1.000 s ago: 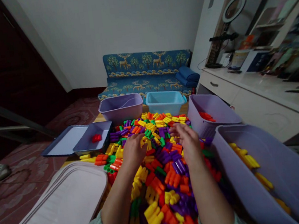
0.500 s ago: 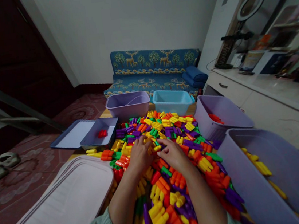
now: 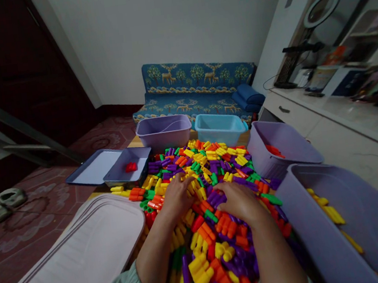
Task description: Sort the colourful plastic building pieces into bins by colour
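Observation:
A heap of plastic toy blocks (image 3: 216, 240) in yellow, orange, red, purple and green covers the table, each block shaped like joined tubes. My left hand (image 3: 178, 195) reaches into the heap's middle, its fingers curled round yellow blocks (image 3: 192, 187); the thumb's grip is partly hidden. To its right, my right hand (image 3: 239, 200) is held low over the heap. Its thumb and forefinger are apart, on either side of a purple block (image 3: 216, 198). Whether they press on it does not show clearly.
Behind the heap stand a purple bin (image 3: 165, 137) and a light blue bin (image 3: 221, 130). Two lilac bins (image 3: 291, 139) (image 3: 367, 225) at right hold red and yellow blocks. An open tin (image 3: 118, 168) with red blocks and stacked pale lids (image 3: 76, 263) are at left.
My right hand has moved right and slightly nearer, away from my left hand, and its fingers have spread. My left hand stays almost in place. The view has shifted slightly.

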{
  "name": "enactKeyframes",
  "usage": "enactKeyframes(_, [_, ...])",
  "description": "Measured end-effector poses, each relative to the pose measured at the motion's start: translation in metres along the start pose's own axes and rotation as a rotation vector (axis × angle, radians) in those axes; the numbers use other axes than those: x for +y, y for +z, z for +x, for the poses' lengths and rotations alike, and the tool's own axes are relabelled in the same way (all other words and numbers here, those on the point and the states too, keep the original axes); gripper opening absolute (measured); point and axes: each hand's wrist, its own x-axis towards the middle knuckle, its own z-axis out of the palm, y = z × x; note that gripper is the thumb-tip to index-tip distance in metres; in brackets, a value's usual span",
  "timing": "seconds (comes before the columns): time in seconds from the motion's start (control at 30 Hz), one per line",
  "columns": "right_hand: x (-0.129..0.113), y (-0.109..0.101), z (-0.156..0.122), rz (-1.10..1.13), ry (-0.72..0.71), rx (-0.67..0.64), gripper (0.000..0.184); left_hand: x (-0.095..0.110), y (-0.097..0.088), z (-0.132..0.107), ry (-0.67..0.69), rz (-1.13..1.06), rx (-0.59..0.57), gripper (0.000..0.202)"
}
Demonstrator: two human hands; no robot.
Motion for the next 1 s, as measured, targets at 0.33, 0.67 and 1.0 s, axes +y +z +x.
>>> enactKeyframes(0.33, [-0.02,0.033,0.019,0.104,-0.03,0.126,0.036,0.0,0.002,0.001,0.043,-0.1,0.028,0.053])
enactKeyframes(0.67, [0.0,0.022,0.024,0.319,0.043,0.369,0.023,0.015,-0.009,0.003,0.217,-0.413,0.02,0.051])
enactKeyframes(1.0, [0.066,0.013,0.02,-0.007,0.368,0.36,0.032,0.004,0.002,0.006,0.16,-0.361,0.0,0.032])
